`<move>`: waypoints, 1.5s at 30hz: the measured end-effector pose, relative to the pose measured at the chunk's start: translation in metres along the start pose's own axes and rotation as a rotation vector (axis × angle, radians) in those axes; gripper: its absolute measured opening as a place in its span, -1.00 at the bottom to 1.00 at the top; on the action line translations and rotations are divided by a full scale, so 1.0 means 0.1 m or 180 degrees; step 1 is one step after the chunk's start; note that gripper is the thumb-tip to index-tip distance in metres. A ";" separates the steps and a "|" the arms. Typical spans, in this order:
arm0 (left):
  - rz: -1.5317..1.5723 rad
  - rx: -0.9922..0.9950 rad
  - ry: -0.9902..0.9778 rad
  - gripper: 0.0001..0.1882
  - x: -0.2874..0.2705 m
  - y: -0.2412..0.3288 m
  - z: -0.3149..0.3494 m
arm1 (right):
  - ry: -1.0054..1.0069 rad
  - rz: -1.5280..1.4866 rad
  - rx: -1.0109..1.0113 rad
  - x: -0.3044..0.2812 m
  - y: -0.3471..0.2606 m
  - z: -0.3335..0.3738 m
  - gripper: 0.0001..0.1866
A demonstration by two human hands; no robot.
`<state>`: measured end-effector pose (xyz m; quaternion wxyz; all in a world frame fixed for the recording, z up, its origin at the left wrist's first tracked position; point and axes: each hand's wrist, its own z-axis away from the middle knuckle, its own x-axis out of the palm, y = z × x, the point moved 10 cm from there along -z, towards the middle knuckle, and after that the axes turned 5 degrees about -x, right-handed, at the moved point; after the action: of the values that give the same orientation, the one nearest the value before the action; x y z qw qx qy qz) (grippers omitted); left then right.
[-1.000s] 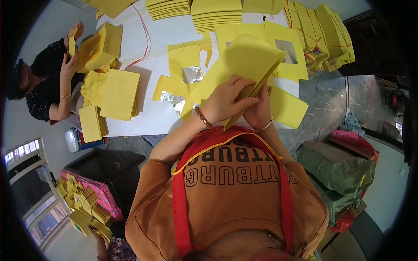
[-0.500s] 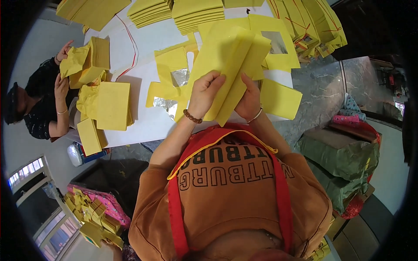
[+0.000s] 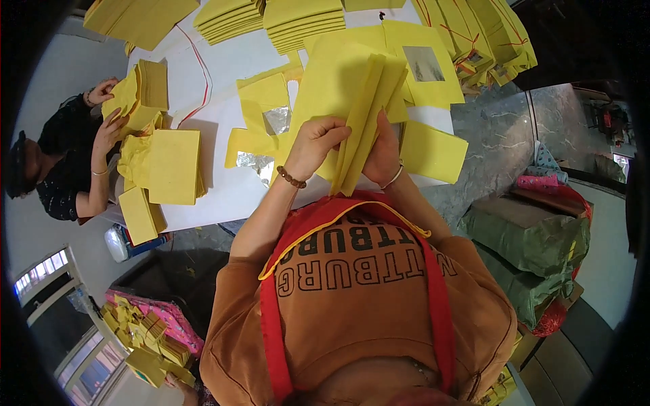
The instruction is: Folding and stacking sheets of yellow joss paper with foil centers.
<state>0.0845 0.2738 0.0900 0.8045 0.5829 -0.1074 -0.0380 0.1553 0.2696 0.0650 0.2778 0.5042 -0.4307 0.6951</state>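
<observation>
A sheet of yellow paper, folded lengthwise into a narrow pleated strip, is held upright between my two hands above the table's near edge. My left hand pinches its left side, thumb over the paper. On the other side my right hand is closed around the right edge, thumb pointing up. Behind the strip lie wide flat yellow sheets. To the left are yellow sheets bearing silver foil pieces. Beside my right hand rests a small yellow paper stack, and beyond it a sheet with a silver square.
Across the white table, a co-worker's hands handle crumpled yellow paper by a block of sheets. Yellow stacks stand at left, folded piles at the back, red-tied bundles at the far right. Green bags sit right.
The paper between my hands has gone from a wider folded sheet to a narrower strip, my hands squeezing its folds together. The co-worker's hands have shifted on the crumpled paper.
</observation>
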 end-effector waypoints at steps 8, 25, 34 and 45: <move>0.0281 -0.0086 0.0245 -0.84 -0.13 -0.13 -0.02 | 0.0324 -0.0005 -0.0019 0.00 -0.02 -0.03 -0.55; 0.2024 0.0249 0.0450 -0.83 -0.50 -0.18 -0.03 | 0.0406 0.0478 0.0263 -0.07 0.16 -0.05 -0.65; -0.0128 0.0910 0.1009 -0.75 -0.28 0.24 0.18 | 0.0475 0.1074 0.0115 0.07 0.28 -0.13 -0.72; 0.2057 0.0890 0.0197 -0.66 -0.88 0.23 0.69 | -0.0046 0.0327 -0.0666 -0.13 -1.19 0.07 -0.62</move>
<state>-0.0174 0.2333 0.1206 0.6903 0.6241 -0.2661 0.2513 0.2612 0.3204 0.0914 0.2899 0.4547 -0.5281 0.6560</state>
